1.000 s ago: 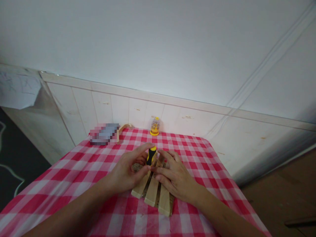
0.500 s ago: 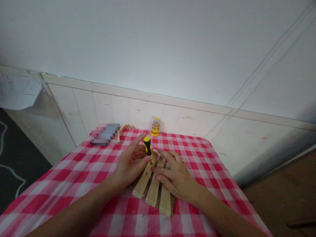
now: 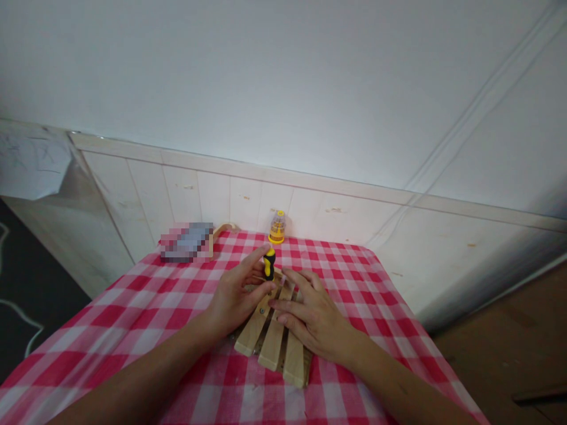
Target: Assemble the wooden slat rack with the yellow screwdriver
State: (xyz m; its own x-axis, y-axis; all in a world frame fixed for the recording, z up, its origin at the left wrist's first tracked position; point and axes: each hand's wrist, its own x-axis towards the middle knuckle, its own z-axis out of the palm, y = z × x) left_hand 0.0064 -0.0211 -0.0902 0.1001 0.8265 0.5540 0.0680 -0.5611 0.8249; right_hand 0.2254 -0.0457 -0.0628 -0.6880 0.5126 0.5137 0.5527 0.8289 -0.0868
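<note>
A short yellow-and-black screwdriver (image 3: pixel 270 265) stands nearly upright over the left slat of a wooden slatted piece (image 3: pixel 271 348). My left hand (image 3: pixel 234 295) curves around it, the index finger at the top of the handle and the thumb near its lower end. The driver's tip is hidden. My right hand (image 3: pixel 310 313) lies across the middle and right slats with its fingers spread, pressing on the wood. On the left slat, a screw head (image 3: pixel 262 310) shows just below the driver.
A red-and-white checked cloth (image 3: pixel 177 330) covers the table. At the back stands a clear, yellow-based bit container (image 3: pixel 277 229). Toward the back left lie a blurred-out flat object (image 3: pixel 188 242) and a curved wooden piece (image 3: pixel 217 236). A panelled wall (image 3: pixel 328 215) borders the far edge.
The screwdriver handle has swung slightly right and turned, so more yellow shows on its side. My left index finger has moved right onto the handle's top. The right hand stays on the slats.
</note>
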